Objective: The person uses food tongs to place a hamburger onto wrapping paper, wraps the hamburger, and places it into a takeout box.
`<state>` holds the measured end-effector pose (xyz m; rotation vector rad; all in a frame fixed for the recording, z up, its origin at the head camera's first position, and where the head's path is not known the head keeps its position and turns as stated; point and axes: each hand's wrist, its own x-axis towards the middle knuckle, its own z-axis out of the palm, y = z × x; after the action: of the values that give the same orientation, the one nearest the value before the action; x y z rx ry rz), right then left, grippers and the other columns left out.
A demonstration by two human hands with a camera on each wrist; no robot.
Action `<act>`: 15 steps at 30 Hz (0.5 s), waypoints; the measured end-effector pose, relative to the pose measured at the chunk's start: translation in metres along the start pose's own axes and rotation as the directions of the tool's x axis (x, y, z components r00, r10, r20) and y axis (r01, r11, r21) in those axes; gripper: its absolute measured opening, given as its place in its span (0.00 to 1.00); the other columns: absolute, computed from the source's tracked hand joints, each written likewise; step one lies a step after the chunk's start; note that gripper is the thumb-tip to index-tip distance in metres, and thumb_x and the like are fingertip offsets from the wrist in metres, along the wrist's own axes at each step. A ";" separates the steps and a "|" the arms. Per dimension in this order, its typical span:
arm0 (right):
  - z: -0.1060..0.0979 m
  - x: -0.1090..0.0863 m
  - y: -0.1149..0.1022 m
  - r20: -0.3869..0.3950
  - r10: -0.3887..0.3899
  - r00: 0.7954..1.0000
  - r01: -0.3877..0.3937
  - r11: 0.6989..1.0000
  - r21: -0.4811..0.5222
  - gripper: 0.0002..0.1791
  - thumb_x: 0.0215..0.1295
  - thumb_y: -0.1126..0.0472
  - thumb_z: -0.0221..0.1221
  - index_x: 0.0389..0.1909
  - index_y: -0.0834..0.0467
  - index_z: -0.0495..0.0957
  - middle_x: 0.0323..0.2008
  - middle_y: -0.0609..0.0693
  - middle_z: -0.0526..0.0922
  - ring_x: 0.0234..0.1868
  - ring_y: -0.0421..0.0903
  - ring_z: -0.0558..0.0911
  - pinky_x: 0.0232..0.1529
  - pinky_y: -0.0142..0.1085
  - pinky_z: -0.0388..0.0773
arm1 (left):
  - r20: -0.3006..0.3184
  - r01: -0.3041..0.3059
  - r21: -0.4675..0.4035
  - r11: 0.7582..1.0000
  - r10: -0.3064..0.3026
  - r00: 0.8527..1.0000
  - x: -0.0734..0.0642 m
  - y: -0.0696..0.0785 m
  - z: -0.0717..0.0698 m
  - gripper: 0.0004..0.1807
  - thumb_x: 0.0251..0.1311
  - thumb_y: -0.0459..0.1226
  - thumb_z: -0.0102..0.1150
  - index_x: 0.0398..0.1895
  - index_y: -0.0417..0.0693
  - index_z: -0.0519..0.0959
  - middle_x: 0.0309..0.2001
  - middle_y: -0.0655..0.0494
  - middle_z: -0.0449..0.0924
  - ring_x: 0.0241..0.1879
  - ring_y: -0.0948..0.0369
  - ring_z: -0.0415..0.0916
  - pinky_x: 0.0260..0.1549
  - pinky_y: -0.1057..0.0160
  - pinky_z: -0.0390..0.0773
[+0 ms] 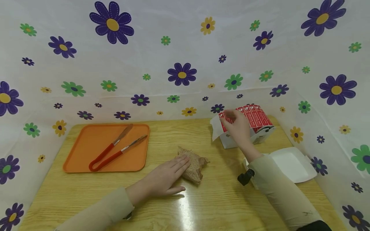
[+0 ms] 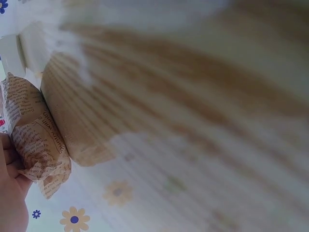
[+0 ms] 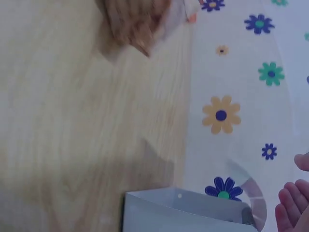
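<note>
A bundle wrapped in brown printed paper lies on the table in front of me. My left hand rests on its left side with straight fingers, thumb apart on the table side. In the left wrist view the crumpled wrapper shows its print, and whatever it encloses is hidden. My right hand hovers over a white box filled with a row of red packets. Its fingers are loosely bent and blurred. In the right wrist view, this hand shows a gap between thumb and fingers, with nothing visible there.
An orange tray at the left carries metal tongs with red handles. On the right, an opened white clamshell container lies partly behind my right forearm. A flower-patterned sheet encloses the back and sides of the wooden table.
</note>
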<state>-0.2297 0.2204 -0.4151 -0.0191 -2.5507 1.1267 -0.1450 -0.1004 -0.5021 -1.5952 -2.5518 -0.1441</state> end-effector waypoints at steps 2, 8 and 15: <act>0.001 0.011 0.001 0.024 0.011 1.000 -0.011 1.000 -0.007 0.22 0.72 0.62 0.68 0.62 0.66 0.80 0.59 0.65 0.85 0.62 0.62 0.84 0.65 0.56 0.81 | -0.004 -0.002 0.016 1.000 0.002 1.000 0.000 0.000 0.001 0.50 0.74 0.63 0.54 0.83 0.36 0.58 0.83 0.40 0.59 0.83 0.48 0.59 0.82 0.52 0.62; -0.001 0.040 0.006 0.108 0.020 0.994 -0.015 0.999 -0.048 0.20 0.73 0.64 0.65 0.62 0.67 0.80 0.60 0.66 0.84 0.62 0.63 0.83 0.66 0.56 0.81 | -0.009 -0.008 0.031 0.999 0.008 1.000 0.001 0.000 0.002 0.50 0.73 0.64 0.54 0.83 0.36 0.58 0.83 0.41 0.59 0.83 0.49 0.60 0.82 0.53 0.63; -0.007 0.050 0.010 0.240 0.029 0.970 -0.001 0.993 -0.114 0.20 0.76 0.62 0.62 0.65 0.64 0.78 0.63 0.65 0.82 0.63 0.63 0.81 0.69 0.57 0.79 | 0.005 0.006 0.020 1.000 -0.006 1.000 -0.001 -0.001 0.000 0.50 0.74 0.64 0.53 0.84 0.37 0.57 0.84 0.42 0.58 0.83 0.50 0.58 0.82 0.53 0.63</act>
<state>-0.2761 0.2398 -0.4023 0.0747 -2.8315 1.0442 -0.1454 -0.1014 -0.5022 -1.5831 -2.5531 -0.1149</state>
